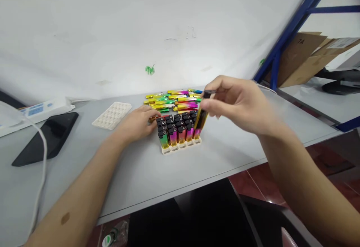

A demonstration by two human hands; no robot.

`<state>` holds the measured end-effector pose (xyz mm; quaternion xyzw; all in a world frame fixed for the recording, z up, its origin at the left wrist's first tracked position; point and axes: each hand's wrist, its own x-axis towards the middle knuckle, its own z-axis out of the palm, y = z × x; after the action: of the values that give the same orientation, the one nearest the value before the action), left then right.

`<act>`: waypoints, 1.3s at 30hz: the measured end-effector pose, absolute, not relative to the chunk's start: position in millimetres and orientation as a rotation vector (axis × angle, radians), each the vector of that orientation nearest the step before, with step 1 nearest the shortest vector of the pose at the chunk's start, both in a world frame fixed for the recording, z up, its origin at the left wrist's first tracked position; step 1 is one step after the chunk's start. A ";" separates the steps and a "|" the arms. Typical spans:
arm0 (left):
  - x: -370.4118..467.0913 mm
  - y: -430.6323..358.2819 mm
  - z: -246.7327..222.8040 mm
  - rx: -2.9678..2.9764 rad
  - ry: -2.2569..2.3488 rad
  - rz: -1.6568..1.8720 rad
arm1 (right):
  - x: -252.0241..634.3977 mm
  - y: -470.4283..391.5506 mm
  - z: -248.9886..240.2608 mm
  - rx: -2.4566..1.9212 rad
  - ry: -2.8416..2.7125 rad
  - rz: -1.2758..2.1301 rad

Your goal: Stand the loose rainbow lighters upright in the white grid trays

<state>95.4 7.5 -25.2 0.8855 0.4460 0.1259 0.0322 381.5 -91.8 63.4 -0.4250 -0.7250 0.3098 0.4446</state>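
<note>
My right hand (236,102) pinches a yellow lighter (201,116) with a black top, tilted over the right front corner of a white rack (182,147). Several metallic-coloured lighters (181,133) with black tops stand upright in rows in this rack. The rack's front row of holes shows no lighters. At the rack's left side my left hand (139,124) rests on the table with curled fingers, closed on an orange-red lighter (153,119) that is partly hidden. Behind the rack lies a loose pile of shiny lighters (174,99), mostly yellow, green and pink.
A second white rack (112,115) lies left of my left hand. Further left are a black phone (47,138), a white power strip (42,109) and a white cable (44,164). The wall (168,44) bounds the table behind; cardboard boxes (303,56) stand beyond a blue frame (292,26).
</note>
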 end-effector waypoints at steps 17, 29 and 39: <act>94.8 3.7 -23.6 2.605 1.419 0.379 | 303.9 -120.6 23.5 -1.358 -2.479 0.066; 103.3 -4.3 -15.5 2.094 1.287 0.854 | 329.1 -43.6 49.2 -1.336 -2.087 0.212; 114.9 -7.2 -16.7 1.930 1.146 1.052 | 344.7 -1.4 20.1 -1.023 -1.835 1.143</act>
<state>114.9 -7.2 -16.7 0.7363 0.4372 0.4014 0.3251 344.7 -1.4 20.1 -0.3981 -0.7140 0.4448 0.3659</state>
